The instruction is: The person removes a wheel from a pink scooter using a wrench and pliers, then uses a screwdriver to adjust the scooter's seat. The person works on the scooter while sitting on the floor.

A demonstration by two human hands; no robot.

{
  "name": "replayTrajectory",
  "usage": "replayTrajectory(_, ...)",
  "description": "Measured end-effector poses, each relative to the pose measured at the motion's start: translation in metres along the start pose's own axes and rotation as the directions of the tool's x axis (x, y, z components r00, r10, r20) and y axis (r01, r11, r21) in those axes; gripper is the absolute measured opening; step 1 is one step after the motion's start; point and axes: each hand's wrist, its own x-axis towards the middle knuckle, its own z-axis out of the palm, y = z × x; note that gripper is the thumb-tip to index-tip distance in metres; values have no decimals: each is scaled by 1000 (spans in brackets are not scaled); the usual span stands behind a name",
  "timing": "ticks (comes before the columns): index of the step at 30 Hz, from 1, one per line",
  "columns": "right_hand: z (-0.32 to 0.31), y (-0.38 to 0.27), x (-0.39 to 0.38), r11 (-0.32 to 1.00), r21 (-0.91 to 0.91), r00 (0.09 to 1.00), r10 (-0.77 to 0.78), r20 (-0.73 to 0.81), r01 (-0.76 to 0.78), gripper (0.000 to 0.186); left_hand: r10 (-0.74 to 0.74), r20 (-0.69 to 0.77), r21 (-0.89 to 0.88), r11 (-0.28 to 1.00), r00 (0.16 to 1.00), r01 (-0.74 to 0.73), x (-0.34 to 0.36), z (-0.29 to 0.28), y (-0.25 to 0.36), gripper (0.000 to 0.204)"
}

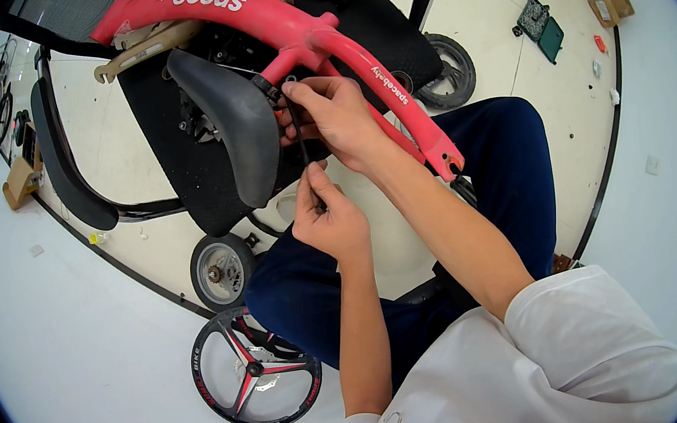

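A pinkish-red small bicycle frame (274, 29) lies across a black chair seat (157, 141), with a black saddle (236, 131) attached near its middle. My right hand (336, 119) is closed, fingers pinching the upper part of a slim dark rod (300, 136) beside the saddle clamp. A small ring-like end shows at the rod's top, close to the frame's seat tube; its exact kind is unclear. Lower down, my left hand (331, 217) pinches the rod's bottom end between thumb and fingers. The other fingertips are partly hidden.
A beige fork-like part (149, 49) lies beneath the frame. Chair armrests (66, 160) flank the seat. Small wheels (223, 270) and a three-spoke wheel (255, 370) rest on the floor at left, another wheel (448, 71) at right. A green tool case (540, 30) sits farther off.
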Motion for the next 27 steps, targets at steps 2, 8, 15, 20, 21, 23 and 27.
replayTrajectory(2, -2, -1, -1, 1000, 8, 1000, 13, -4, -13, 27, -38, 32, -20, 999, 999, 39, -3, 2, 5, 31)
replayTrajectory(8, -2, -5, -2, 998, -59, 1000, 9, 0, -9, 28, -153, 54, -128, 979, 987, 159, -3, 1, 13, 35)
replayTrajectory(15, 10, -10, -5, 995, -97, 995, -4, -101, -6, 29, -164, 22, -112, 980, 986, 166, 5, -1, 49, 36)
replayTrajectory(20, 11, -6, -3, 990, -129, 990, -76, -117, 60, 25, -154, 39, -70, 985, 987, 157, 8, -5, 50, 36)
replayTrajectory(21, 9, -6, -3, 980, -180, 989, -102, -104, 83, 25, -166, 43, -91, 981, 985, 170, 8, -5, 44, 36)
replayTrajectory(23, 8, -3, -2, 950, -281, 982, -169, -85, 139, 24, -192, 51, -132, 972, 980, 197, 5, -4, 30, 35)
replayTrajectory(27, 8, 11, 6, 849, -450, 938, -341, -62, 279, 26, -241, 88, -176, 951, 967, 253, 2, -2, 22, 35)
